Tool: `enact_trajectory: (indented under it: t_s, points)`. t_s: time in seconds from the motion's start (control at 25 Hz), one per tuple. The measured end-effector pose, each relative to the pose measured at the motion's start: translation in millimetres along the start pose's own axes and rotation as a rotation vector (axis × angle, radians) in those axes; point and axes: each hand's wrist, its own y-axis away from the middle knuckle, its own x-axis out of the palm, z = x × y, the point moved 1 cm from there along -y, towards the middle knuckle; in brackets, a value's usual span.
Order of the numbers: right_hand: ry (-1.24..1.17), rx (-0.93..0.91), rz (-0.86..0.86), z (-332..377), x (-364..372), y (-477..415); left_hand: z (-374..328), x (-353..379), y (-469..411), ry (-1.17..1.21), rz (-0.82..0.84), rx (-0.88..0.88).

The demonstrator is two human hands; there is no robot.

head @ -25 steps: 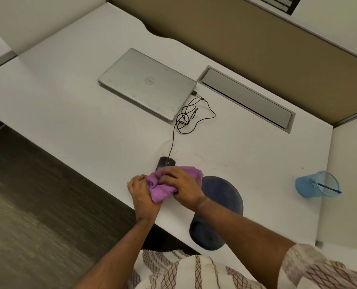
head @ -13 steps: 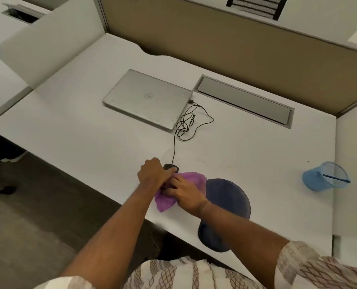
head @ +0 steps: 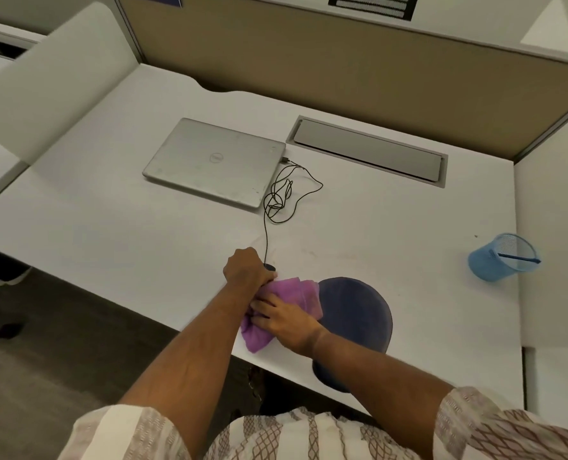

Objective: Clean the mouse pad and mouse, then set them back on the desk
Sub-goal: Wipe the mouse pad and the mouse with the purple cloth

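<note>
The left hand (head: 247,267) is curled shut over the small black wired mouse (head: 270,267), of which only a dark sliver shows past the knuckles, near the front edge of the white counter (head: 110,227). A second ago that hand sat lower, cupping the crumpled purple cloth (head: 301,290) from the side; half a second ago it had already risen onto the mouse, and it remains there now. The right hand (head: 284,318) lies with fingers spread and pressed flat on the cloth, just at 5 o'clock from the left hand; earlier it was bunched over the top of the cloth, and the cloth has since spread out toward the counter edge, one corner hanging close to it. The cloth's far side touches the round dark-blue mouse pad (head: 355,313), which lies at 3 o'clock from the hands with its wrist-rest end overhanging the front edge, as before. The mouse's thin black cable (head: 277,200) runs up toward 12 o'clock into a loose tangle and plugs into the closed silver laptop (head: 216,161). A long grey cable-tray lid (head: 369,151) sits at 1 o'clock, and a tipped blue mesh pen cup (head: 501,257) holding a blue pen rests far out at 3 o'clock. The view has lifted, showing more of the tan partition (head: 309,61).
</note>
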Motion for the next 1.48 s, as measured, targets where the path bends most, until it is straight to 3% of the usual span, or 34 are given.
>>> enact_trajectory:
  t_s: [0.32, 0.4, 0.52, 0.6, 0.76, 0.96, 1.08, 1.36, 1.48]
  points:
    - [-0.263, 0.124, 0.071, 6, 11, 26, 3, 1, -13, 0.034, 0.066, -0.030]
    - [-0.332, 0.144, -0.009, 3, 2, 31, 8, 1, -16, 0.053, 0.075, -0.039]
    - [-0.470, 0.411, -0.298, -6, -13, 23, 12, 0, -18, 0.069, 0.071, -0.039]
    - [-0.573, 0.480, -0.330, -3, -15, 9, 13, 0, -18, 0.085, 0.070, -0.046]
    - [-0.465, 0.370, -0.119, 10, 3, 1, 14, -2, -16, 0.086, 0.078, -0.036]
    - [-0.059, 0.119, -0.022, 8, 11, 17, 18, 0, -24, 0.110, 0.083, -0.056]
    - [-0.076, 0.126, 0.045, 12, 16, 26, 23, 3, -27, 0.128, 0.099, -0.062]
    - [-0.054, 0.057, -0.078, 18, 7, 23, 27, 5, -28, 0.117, 0.098, -0.056]
    - [-0.003, 0.061, -0.030, 19, 6, 14, 25, 2, -20, 0.116, 0.071, -0.029]
